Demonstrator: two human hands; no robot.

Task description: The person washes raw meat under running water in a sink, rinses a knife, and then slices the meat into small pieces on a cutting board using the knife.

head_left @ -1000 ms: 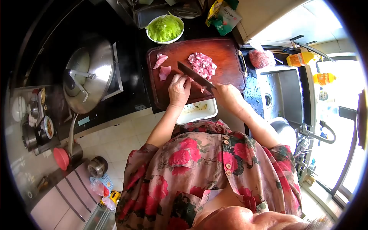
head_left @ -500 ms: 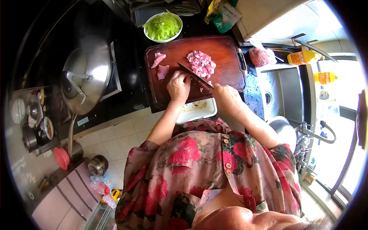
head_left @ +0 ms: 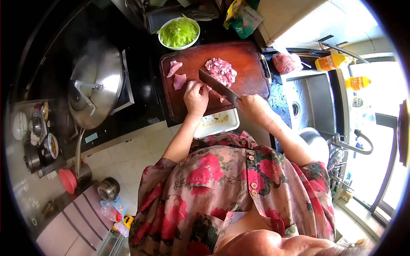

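Observation:
A dark red cutting board [head_left: 250,64] lies on the black counter. My right hand [head_left: 255,110] is closed round the handle of a knife [head_left: 218,87], whose broad blade points to the upper left. Just left of the blade, my left hand [head_left: 197,97] has its fingers bent together over the board; what they hold, if anything, is hidden. Chopped pink meat [head_left: 221,71] forms a heap beyond the blade. Two larger meat pieces [head_left: 179,81] rest at the board's left. Below the board is a white tray [head_left: 233,123] with some residue in it.
A white bowl [head_left: 197,39] of sliced green vegetable stands behind the board. At the left a lidded steel wok [head_left: 106,91] steams on the stove. To the right are a steel sink [head_left: 322,102], a bag of meat [head_left: 287,62] and yellow bottles [head_left: 331,62].
The knife blade has tilted and shows more of its broad side. Both hands remain close to where they were on the board. The whole view has shifted slightly.

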